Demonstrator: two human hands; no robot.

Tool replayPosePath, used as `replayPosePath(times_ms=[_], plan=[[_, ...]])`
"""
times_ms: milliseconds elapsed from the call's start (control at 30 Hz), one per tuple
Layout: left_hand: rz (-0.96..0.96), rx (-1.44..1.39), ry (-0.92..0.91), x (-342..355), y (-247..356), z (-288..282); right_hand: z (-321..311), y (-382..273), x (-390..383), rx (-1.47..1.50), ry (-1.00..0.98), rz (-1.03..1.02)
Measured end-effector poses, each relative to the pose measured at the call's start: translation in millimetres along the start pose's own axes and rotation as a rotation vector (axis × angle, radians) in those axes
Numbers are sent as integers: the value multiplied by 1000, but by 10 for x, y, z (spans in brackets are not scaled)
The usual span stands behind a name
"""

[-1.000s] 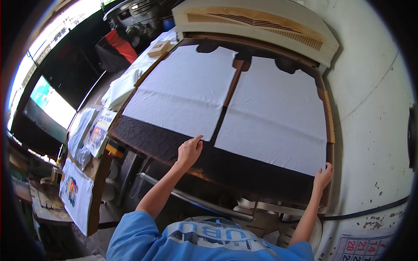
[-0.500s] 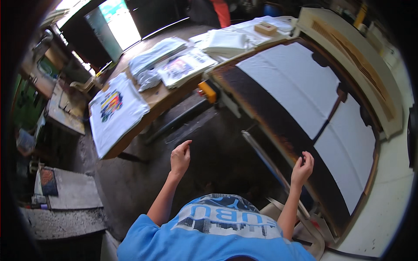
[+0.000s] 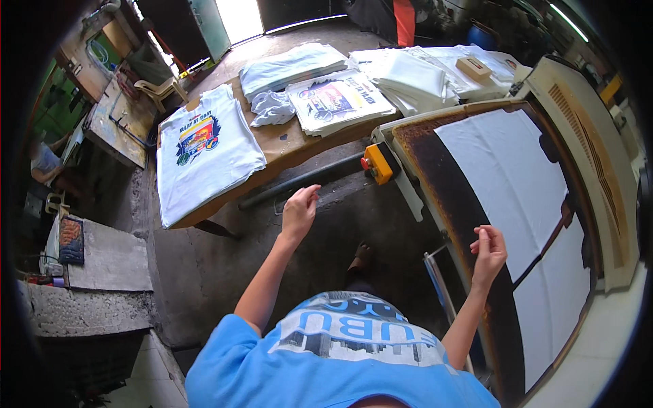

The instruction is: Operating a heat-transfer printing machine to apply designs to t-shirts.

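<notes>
My left hand (image 3: 299, 213) hangs in the air over the dark floor, near the front edge of the wooden table (image 3: 275, 139). Its fingers are curled together and I see nothing in them. My right hand (image 3: 488, 253) is above the near border of a dark, scorched-edged press bed (image 3: 495, 272); its fingers are loosely bent, slightly apart and empty. White cloth pieces (image 3: 507, 160) lie flat on that bed, split by a narrow dark gap. On the table are a printed white shirt stack (image 3: 238, 160), a pile of printed sheets or shirts (image 3: 340, 102) and a crumpled cloth (image 3: 273, 109).
A yellow box with a red button (image 3: 378, 163) juts out between table and press. The raised pale press lid (image 3: 585, 143) stands behind the bed. Folded white cloths (image 3: 408, 78) and a small tan box (image 3: 474, 69) are farther back. Someone sits at far left (image 3: 46, 163).
My view has turned left, so table and press sit farther right in the picture. Both hands have shifted slightly right in view and still hold nothing visible.
</notes>
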State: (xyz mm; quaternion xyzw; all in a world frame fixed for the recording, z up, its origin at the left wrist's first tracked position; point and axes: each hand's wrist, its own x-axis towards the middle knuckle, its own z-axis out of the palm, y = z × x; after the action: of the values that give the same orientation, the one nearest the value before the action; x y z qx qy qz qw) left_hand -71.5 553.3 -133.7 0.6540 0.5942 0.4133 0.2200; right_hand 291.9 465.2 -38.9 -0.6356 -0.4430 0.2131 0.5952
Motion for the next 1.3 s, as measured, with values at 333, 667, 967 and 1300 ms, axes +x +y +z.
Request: replayPosePath(times_ms=[333,667,967,1300], plan=[[63,140,-77,1464,-162,740,456,-1659,622,814,-815,-929],[19,225,-154,2553,-1065,1045,1528,-1833,1168,1011,-959,-809],[107,450,-537,3340,-2144,1289,2396,-1982,1607,634,-986,-718],[343,376,-617,3517,-2031,1378,2874,-1438,1624,356,-318,-235]])
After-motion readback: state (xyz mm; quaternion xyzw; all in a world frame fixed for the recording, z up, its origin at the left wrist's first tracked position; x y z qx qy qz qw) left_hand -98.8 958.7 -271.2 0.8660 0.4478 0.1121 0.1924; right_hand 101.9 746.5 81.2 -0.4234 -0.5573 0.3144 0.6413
